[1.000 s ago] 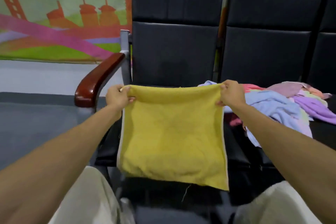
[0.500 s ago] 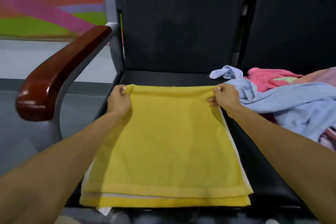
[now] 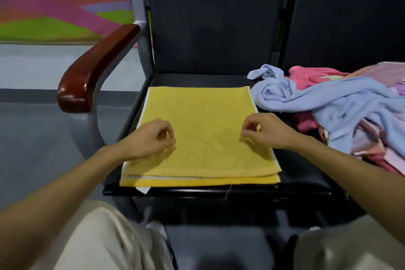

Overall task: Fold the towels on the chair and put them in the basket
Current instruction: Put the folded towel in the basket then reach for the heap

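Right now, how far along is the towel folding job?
Done: the yellow towel lies folded in layers, flat on the chair seat. In hand: nothing; the left hand and right hand sit over it, fingers curled. Left: the pile of unfolded towels beside it. No basket is in view.

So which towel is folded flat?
The yellow towel, lying flat on the seat under both hands. The blue towel and pink towel are crumpled beside it.
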{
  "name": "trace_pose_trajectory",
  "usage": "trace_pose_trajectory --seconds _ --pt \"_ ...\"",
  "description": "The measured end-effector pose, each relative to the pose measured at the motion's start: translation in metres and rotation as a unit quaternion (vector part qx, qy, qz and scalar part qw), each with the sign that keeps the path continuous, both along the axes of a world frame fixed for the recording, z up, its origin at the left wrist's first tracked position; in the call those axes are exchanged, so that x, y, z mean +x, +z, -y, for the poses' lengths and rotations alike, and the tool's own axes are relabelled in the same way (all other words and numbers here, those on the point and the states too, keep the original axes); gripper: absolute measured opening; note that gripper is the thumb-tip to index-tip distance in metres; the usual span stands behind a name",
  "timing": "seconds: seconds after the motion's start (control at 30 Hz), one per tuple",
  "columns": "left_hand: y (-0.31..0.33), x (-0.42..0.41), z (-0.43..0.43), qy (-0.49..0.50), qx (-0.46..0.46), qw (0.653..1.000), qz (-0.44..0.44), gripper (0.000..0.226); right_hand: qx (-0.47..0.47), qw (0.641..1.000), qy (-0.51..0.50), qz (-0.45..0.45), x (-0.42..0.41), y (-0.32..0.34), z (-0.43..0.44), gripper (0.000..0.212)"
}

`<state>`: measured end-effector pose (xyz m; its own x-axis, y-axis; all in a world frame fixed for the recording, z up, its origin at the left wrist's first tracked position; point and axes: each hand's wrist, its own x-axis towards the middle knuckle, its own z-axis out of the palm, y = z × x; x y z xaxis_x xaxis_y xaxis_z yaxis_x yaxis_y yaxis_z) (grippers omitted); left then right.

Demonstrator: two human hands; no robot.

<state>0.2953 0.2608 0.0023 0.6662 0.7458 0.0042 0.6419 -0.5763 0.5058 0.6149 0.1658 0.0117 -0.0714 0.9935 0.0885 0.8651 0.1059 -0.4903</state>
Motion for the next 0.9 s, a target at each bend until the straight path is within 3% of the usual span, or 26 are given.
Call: trace_pose_trajectory --seconds 0.2,0.43,0.7,0.8,0.9 --pt "-0.002 -0.046 0.044 -0.043 0.023 0.992 -0.118 0.017 -0.106 0.984 0.103 0.095 -0.018 0.001 0.055 0.016" --pt "-0.004 -0.061 0.054 -0.072 0.117 0.975 -0.173 0.024 -0.035 0.972 0.101 0.211 -0.023 -0.005 0.079 0.016" --pt "0.004 -0.054 0.058 0.002 0.144 0.988 -0.063 0.018 -0.002 0.942 0.098 0.322 -0.030 -0.005 0.082 0.025" --pt "0.012 -0.050 0.069 0.028 0.166 0.986 0.007 0.012 0.059 0.953 0.070 0.288 -0.030 -0.004 0.081 0.024" --pt "0.011 -0.057 0.075 -0.014 0.156 0.987 -0.034 0.007 0.123 0.955 0.081 0.256 -0.028 0.000 0.088 0.032"
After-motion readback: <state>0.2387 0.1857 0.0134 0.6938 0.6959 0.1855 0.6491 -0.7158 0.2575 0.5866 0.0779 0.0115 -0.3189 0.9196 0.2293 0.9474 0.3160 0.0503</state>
